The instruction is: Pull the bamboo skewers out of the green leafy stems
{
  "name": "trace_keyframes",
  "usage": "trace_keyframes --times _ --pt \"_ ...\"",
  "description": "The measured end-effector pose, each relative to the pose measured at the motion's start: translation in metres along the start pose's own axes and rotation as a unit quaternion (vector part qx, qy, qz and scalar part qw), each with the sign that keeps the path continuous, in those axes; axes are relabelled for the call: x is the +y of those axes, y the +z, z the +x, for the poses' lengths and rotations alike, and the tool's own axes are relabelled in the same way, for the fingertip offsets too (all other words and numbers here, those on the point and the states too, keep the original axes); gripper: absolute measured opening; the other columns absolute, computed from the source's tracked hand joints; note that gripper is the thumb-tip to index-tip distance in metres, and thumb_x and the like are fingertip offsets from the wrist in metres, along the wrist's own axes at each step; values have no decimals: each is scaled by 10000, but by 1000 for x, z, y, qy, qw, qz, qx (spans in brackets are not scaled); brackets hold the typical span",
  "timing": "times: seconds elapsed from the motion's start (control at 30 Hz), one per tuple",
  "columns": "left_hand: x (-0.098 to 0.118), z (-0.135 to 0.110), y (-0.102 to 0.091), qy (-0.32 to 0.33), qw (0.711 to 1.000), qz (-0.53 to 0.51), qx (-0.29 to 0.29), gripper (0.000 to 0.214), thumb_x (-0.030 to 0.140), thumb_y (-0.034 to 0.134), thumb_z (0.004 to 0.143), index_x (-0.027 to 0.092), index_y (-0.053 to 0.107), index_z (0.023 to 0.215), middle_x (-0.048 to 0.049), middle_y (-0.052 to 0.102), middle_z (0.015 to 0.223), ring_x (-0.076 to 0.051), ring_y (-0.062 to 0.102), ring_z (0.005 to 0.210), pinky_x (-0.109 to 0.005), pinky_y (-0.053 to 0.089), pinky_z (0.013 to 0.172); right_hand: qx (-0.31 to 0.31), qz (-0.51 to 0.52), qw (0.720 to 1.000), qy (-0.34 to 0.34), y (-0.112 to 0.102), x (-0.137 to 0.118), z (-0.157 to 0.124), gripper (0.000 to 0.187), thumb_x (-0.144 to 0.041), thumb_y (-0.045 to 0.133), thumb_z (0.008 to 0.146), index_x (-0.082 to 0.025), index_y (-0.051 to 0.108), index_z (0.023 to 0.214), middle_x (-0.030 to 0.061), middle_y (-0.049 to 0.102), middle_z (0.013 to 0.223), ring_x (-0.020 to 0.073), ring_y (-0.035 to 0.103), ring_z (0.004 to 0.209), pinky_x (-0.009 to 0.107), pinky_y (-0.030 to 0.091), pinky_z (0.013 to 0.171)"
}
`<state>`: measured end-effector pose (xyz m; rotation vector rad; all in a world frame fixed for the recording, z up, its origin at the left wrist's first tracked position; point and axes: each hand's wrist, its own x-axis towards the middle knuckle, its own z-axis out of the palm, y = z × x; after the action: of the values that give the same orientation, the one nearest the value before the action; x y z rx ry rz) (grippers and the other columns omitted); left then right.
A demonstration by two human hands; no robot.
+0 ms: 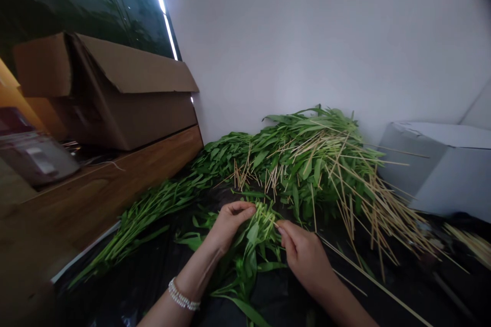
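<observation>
My left hand is curled round the cut stem ends of a small bunch of green leafy stalks that lies on black plastic sheeting. A white bead bracelet sits on that wrist. My right hand is closed just right of the bunch, its fingertips pinched on the stem ends, perhaps on a thin pale straw strand. The leaves of the bunch trail toward me between my forearms.
A large heap of the same greens lies behind, with many pale dry straw strands fanned across it to the right. More stalks stretch along a wooden ledge at left, which bears a cardboard box. A white box stands at right.
</observation>
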<state>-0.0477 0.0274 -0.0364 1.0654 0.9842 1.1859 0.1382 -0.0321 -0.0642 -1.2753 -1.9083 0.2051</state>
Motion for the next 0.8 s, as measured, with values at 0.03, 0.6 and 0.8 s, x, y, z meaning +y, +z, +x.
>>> trace_keyframes --times 0.03,0.6,0.8 --pt "1 0 0 -2 1000 5 -3 261 308 849 566 139 735 728 -21 691 682 -106 584 621 -228 447 671 1 -7 1000 -4 1 1 -1 262 -184 342 925 -222 594 985 11 650 795 137 616 680 241 412 633" --pt "2 1 -5 4 996 77 -31 281 367 833 574 140 724 698 -15 670 670 -110 556 625 -232 423 674 21 -64 997 -36 6 6 -4 285 -156 333 927 -204 601 1013 31 683 864 157 665 790 248 469 704" --pt "14 -11 4 153 957 204 -141 434 386 786 646 180 726 1024 -103 686 1095 -278 581 1068 -364 393 971 39 -33 997 -62 3 1 -3 284 -185 316 950 -198 584 1046 26 667 843 139 647 726 243 459 668"
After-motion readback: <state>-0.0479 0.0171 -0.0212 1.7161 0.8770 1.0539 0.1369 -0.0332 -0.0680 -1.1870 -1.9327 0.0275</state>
